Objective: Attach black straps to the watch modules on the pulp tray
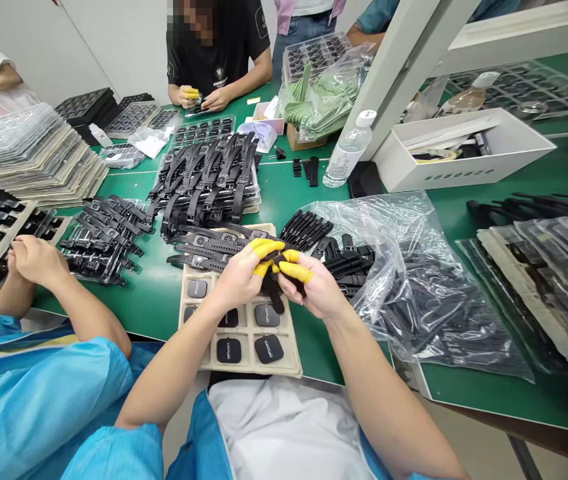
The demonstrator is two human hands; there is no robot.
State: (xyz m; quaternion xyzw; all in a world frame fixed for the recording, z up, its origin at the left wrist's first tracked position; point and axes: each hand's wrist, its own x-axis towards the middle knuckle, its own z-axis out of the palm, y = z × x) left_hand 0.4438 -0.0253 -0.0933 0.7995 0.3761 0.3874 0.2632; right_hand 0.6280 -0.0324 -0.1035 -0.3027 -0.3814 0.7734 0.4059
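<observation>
My left hand (244, 275) and my right hand (317, 283), with yellow finger cots on several fingertips, meet over a beige compartment tray (291, 350). Both are closed in a pinch on a black watch strap (273, 293), whose end hangs down between them. My fingers cover the strap's upper part, so I cannot tell whether a watch is joined to it. Square black pieces with pale lettering (269, 349) sit in the tray's near compartments. Across its far part lie black strapped watches (204, 250). Just right of my hands is a bunch of loose black straps (307, 230).
A clear plastic bag of black straps (439, 300) spreads to the right. Beyond the tray rises a pile of watches (209, 177). A water bottle (349, 150) and white box (464, 150) stand farther back. At left are a co-worker's hands (39, 260); another person sits opposite.
</observation>
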